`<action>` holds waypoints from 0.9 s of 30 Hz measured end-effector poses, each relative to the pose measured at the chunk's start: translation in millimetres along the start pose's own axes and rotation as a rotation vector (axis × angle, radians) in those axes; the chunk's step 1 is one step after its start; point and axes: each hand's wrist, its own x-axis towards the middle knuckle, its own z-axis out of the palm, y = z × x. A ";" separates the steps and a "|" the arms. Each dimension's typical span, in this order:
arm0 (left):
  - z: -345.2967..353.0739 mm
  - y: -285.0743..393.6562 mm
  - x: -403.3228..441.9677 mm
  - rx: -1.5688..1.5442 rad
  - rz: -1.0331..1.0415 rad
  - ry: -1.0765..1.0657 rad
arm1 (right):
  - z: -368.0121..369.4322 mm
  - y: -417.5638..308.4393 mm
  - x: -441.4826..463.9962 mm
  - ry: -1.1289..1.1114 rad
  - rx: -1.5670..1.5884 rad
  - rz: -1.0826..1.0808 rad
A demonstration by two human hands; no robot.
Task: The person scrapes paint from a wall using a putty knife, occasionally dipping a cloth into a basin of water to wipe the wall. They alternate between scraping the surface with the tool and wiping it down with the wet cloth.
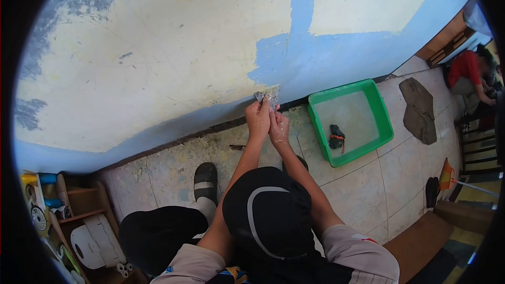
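Note:
Both my hands meet at the foot of the painted wall (200, 37), where blue paint borders a large bare cream patch. My left hand (258, 118) is closed around a flat scraper (260, 96) whose blade lies against the wall. Right beside it, my right hand (279, 126) is closed too, its fingers pressed up to the same tool. Pale flakes stick to both hands. The tool's handle is hidden by my fingers. Loose bits of paint cling to the wall just above my fingertips.
A green tray (386, 121) with cloudy water and a dark object (335, 138) stands right of my hands. Beyond lie a brown cloth (418, 108), sandals (432, 192) and a seated person in red (465, 71). A wooden shelf (84, 205) stands at lower left.

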 end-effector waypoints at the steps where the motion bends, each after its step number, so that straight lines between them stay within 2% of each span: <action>1: 0.4 -0.4 0.4 0.092 0.002 -0.019 | -2.8 4.6 1.9 -0.007 0.023 -0.002; 5: 13.5 21.7 1.0 -0.009 0.042 0.003 | 2.8 2.0 18.9 0.021 -0.026 -0.111; 7: 6.4 -1.3 4.9 -0.008 0.040 0.018 | -0.8 -25.5 5.8 -0.046 0.164 0.026; 8: 1.1 -10.1 5.3 -0.006 0.036 -0.009 | -2.2 -8.6 8.6 -0.040 0.090 -0.003; 11: -0.2 -17.2 7.9 0.018 0.028 -0.027 | -0.2 3.4 5.0 -0.050 0.160 0.047; 14: 6.7 0.6 8.1 0.016 0.028 -0.013 | -2.9 -32.5 2.6 -0.046 0.076 0.016; 17: 3.4 6.1 -4.4 0.018 0.010 0.003 | -6.8 -27.7 1.5 -0.090 0.141 0.066; 21: 3.6 -0.9 -0.2 0.103 -0.011 0.050 | -9.8 -5.1 1.7 -0.098 0.019 0.022; 25: 3.1 -6.4 -1.1 0.156 -0.050 0.037 | -11.2 1.0 -4.1 -0.081 0.145 0.019; 27: 3.6 -6.2 -0.5 0.090 0.009 0.032 | -9.5 -2.4 -6.8 -0.060 0.100 0.035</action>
